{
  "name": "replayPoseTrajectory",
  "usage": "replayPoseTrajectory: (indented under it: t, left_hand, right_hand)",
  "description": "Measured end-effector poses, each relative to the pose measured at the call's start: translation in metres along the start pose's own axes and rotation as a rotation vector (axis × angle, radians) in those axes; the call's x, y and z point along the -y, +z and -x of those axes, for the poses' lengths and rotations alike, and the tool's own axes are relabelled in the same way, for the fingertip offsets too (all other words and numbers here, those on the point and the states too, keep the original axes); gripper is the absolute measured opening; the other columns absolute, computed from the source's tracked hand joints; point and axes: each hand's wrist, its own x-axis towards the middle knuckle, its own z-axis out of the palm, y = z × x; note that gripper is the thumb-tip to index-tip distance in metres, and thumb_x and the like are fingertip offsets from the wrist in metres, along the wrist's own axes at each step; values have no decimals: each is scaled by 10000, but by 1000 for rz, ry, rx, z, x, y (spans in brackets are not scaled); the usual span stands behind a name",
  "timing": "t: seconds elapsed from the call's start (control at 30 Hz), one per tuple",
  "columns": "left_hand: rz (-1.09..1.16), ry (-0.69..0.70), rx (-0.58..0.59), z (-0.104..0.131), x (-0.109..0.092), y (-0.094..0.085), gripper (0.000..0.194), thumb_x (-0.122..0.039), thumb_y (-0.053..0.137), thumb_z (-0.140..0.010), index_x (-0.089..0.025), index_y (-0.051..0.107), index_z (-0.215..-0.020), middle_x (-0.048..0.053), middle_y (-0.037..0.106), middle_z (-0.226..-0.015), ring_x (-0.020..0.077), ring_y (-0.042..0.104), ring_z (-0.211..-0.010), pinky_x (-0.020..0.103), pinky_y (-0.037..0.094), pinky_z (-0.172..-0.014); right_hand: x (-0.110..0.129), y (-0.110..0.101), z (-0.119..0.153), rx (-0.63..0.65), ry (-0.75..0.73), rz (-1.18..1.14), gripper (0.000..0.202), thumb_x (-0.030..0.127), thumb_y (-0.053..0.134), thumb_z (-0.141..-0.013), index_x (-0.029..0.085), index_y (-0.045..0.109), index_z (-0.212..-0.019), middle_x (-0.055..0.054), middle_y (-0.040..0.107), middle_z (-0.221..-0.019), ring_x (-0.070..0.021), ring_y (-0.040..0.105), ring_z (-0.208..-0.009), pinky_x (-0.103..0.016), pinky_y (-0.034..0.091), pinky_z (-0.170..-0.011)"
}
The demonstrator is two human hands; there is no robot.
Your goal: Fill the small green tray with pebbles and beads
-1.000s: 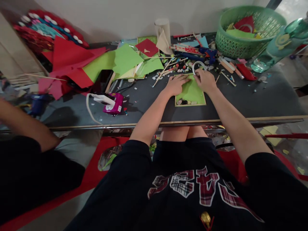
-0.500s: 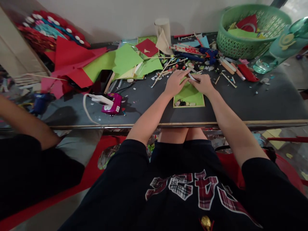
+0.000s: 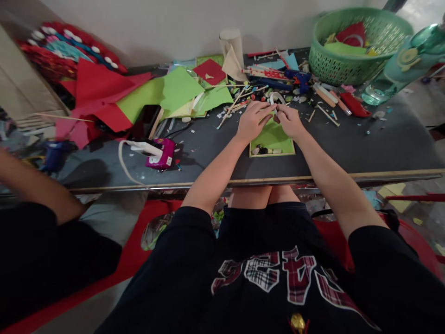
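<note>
Here's the bench's front edge [image 3: 271, 180] right before you, and just past it the framed green panel [image 3: 273, 138] lies flat, pebbles [image 3: 263, 150] lined along its near side toward the left corner. Over its far edge, your right hand [image 3: 290, 121] has its fingers pinched on a white strip [image 3: 277, 94] that loops up beyond them! Your left hand [image 3: 253, 121] comes in alongside, fingertips close; whether they grip too, I can't tell. Easy now: pinch near the strip's end, keep that loop slack so it doesn't kink, and hold your wrists clear of the pebbles. And what a change from a second ago: the left hand lay on the panel, apart from the right; now the fingertips meet over its far edge.
</note>
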Motion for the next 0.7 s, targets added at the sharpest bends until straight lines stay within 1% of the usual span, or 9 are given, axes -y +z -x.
replayPoseTrajectory:
  t: [0.1,0.27,0.37,0.53,0.6,0.7]
  left_hand:
    - [-7,47,-68,0,5,5,503,-500,283,-1073,-275,680,-1286,101,718,-1253,250,642,-1219,457,507,-1069]
    - [-14,54,-103,0,4,5,435,-483,344,-1068,-287,700,-1224,84,727,-1174,238,655,-1179,457,519,-1041]
    - [-9,54,-110,1,1,3,412,-499,389,-1055,-279,722,-1156,78,732,-1133,234,660,-1156,444,527,-1024]
    - [-28,46,-103,1,-4,2,434,-532,398,-1039,-238,718,-1037,86,732,-1046,241,662,-1115,438,519,-1018]
    - [-43,45,-94,2,-5,3,457,-553,381,-1034,-225,698,-1022,92,725,-1026,247,661,-1102,434,519,-1015]
    - [-63,37,-59,2,-5,7,509,-562,301,-1046,-206,663,-1009,100,705,-984,253,662,-1065,451,505,-1039]
  right_hand:
    - [-3,2,0,-51,-19,-107,270,345,388,-962,249,425,-713,-11,475,-645,-180,467,-605,-370,473,-687]
    - [-1,1,1,-44,-1,-117,200,216,436,-881,243,455,-683,-3,477,-613,-173,447,-588,-357,416,-661]
    - [2,0,0,-21,-1,-71,204,209,440,-872,240,454,-671,1,459,-593,-171,429,-581,-343,372,-636]
    - [7,-3,0,17,-8,71,200,214,439,-863,237,426,-666,10,403,-580,-163,386,-569,-329,310,-624]
    - [9,-3,0,14,-26,145,188,200,462,-844,236,418,-665,14,382,-575,-160,374,-565,-332,300,-633]
    - [12,-2,1,8,-35,224,222,175,497,-814,233,386,-630,29,315,-547,-147,331,-547,-330,289,-636]
